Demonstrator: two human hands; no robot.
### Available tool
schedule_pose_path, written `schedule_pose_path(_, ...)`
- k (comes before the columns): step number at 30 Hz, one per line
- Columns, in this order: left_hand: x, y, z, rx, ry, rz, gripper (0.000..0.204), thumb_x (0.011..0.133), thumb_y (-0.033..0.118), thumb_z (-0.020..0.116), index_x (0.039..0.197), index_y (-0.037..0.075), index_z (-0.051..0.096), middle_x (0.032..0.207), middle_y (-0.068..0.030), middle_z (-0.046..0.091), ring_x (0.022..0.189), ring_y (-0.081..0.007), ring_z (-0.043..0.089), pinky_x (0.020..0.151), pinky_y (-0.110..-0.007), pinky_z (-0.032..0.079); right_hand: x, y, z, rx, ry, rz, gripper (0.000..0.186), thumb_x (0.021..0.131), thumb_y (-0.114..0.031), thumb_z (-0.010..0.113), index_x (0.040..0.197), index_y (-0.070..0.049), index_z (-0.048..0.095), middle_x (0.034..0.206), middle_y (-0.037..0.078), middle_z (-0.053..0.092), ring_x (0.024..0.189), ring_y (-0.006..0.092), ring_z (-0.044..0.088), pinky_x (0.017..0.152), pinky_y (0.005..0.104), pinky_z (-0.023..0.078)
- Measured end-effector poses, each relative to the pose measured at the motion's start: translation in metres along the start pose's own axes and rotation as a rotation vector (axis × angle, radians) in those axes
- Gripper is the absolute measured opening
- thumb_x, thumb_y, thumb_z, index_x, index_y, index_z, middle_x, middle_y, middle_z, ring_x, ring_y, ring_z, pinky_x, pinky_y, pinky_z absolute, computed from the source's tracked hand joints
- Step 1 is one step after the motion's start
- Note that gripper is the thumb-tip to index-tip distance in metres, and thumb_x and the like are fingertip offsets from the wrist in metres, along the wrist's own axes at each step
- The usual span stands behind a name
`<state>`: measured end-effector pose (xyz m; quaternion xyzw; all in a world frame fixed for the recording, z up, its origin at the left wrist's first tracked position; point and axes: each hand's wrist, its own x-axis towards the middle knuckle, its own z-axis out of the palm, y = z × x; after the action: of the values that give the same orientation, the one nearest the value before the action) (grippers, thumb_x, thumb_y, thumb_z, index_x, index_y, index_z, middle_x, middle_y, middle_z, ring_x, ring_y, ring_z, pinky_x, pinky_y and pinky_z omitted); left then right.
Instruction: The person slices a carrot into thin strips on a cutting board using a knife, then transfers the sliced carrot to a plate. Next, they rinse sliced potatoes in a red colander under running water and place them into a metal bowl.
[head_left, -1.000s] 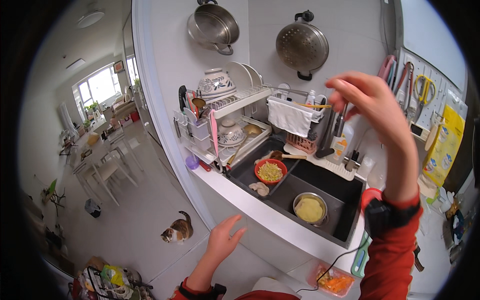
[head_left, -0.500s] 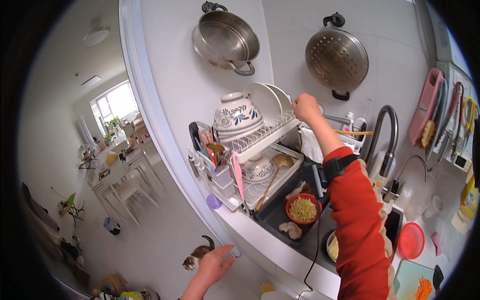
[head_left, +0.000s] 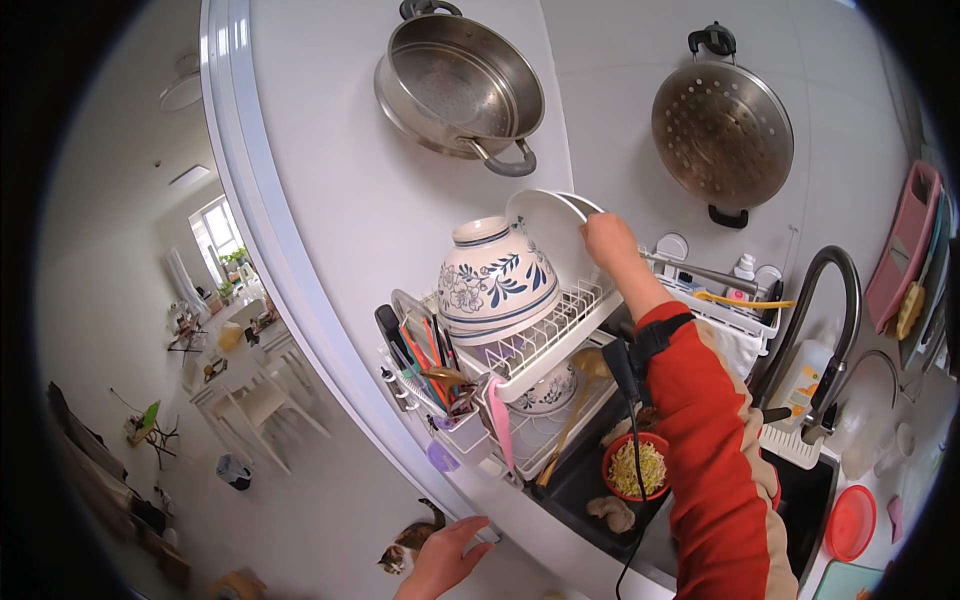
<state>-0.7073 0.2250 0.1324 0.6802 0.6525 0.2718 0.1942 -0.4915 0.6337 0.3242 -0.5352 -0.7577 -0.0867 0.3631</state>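
My right hand (head_left: 612, 247), in a red sleeve, is closed on the rim of a white plate (head_left: 548, 226) standing at the back of the upper tier of the dish rack (head_left: 537, 362). Beside that plate sit upturned blue-patterned bowls (head_left: 497, 287), left of my fingers. Low in the picture, my left hand (head_left: 452, 555) is raised with its fingers apart, holding nothing, near the white counter edge. Under the rack, the dark sink (head_left: 572, 500) holds a red bowl of yellow sprouts (head_left: 637, 468); part of it is behind my right arm.
Steel steamer pans (head_left: 460, 90) hang on the wall. A curved faucet (head_left: 842, 255) and red basin (head_left: 850, 522) are at right, a utensil caddy (head_left: 420, 370) at left. Past the door frame (head_left: 300, 300), a cat (head_left: 395, 555) is on the floor and white chairs (head_left: 265, 405) stand farther back.
My right hand has moved left from above the faucet area to the plates and has closed on one. The view has shifted toward the rack. My left hand stays low, open.
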Motion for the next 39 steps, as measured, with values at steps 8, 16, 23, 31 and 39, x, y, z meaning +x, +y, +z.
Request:
schedule_pose_path(8, 0.01, -0.003, 0.011, 0.007, 0.015, 0.208, 0.036, 0.081, 0.017, 0.068, 0.113, 0.004, 0.06, 0.115, -0.014, 0.062, 0.104, -0.0311, 0.059, 0.085, -0.037, 0.05, -0.005, 0.003, -0.033, 0.115, 0.214, -0.066, 0.025, 0.087, -0.022, 0.057, 0.085, 0.001, 0.067, 0.085, 0.024, 0.064, 0.081, 0.0417, 0.062, 0.073, 0.0472, 0.051)
schedule_pose_path(16, -0.013, 0.013, 0.023, 0.015, -0.055, 0.271, 0.036, 0.083, 0.019, 0.066, 0.114, 0.003, 0.058, 0.117, -0.014, 0.061, 0.11, -0.0318, 0.056, 0.089, -0.039, 0.048, -0.032, 0.024, -0.103, 0.103, 0.405, -0.065, 0.028, 0.086, -0.023, 0.059, 0.078, 0.003, 0.067, 0.08, 0.027, 0.063, 0.08, 0.0423, 0.062, 0.073, 0.0478, 0.05)
schedule_pose_path(23, -0.063, 0.049, 0.049, -0.066, -0.125, 0.316, 0.039, 0.084, 0.019, 0.066, 0.119, 0.003, 0.057, 0.114, -0.0146, 0.063, 0.104, -0.0312, 0.06, 0.088, -0.037, 0.049, -0.154, 0.043, -0.19, 0.591, 0.192, 0.381, 0.036, 0.084, -0.02, 0.059, 0.07, 0.013, 0.062, 0.054, 0.02, 0.059, 0.045, 0.0277, 0.059, 0.049, 0.0385, 0.049)
schedule_pose_path(31, -0.132, 0.133, 0.128, -0.904, -0.326, 0.317, 0.056, 0.099, 0.045, 0.034, 0.126, -0.003, 0.045, 0.098, -0.0137, 0.065, 0.077, -0.0154, 0.06, 0.068, -0.025, 0.049, -0.439, 0.049, -0.289, 1.05, -0.043, 0.798, 0.026, 0.09, -0.016, 0.058, 0.081, 0.008, 0.059, 0.058, 0.011, 0.059, 0.038, 0.0145, 0.05, 0.033, 0.0274, 0.038)
schedule_pose_path(39, -0.214, 0.242, 0.216, -1.002, -0.724, 0.083, 0.054, 0.097, 0.044, 0.042, 0.102, -0.007, 0.057, 0.073, -0.0136, 0.064, 0.054, -0.0135, 0.056, 0.048, -0.023, 0.044, -0.69, 0.04, -0.404, 0.9, 0.037, 1.209, 0.029, 0.091, -0.02, 0.054, 0.084, 0.007, 0.061, 0.057, 0.008, 0.058, 0.035, 0.0104, 0.046, 0.031, 0.0246, 0.035)
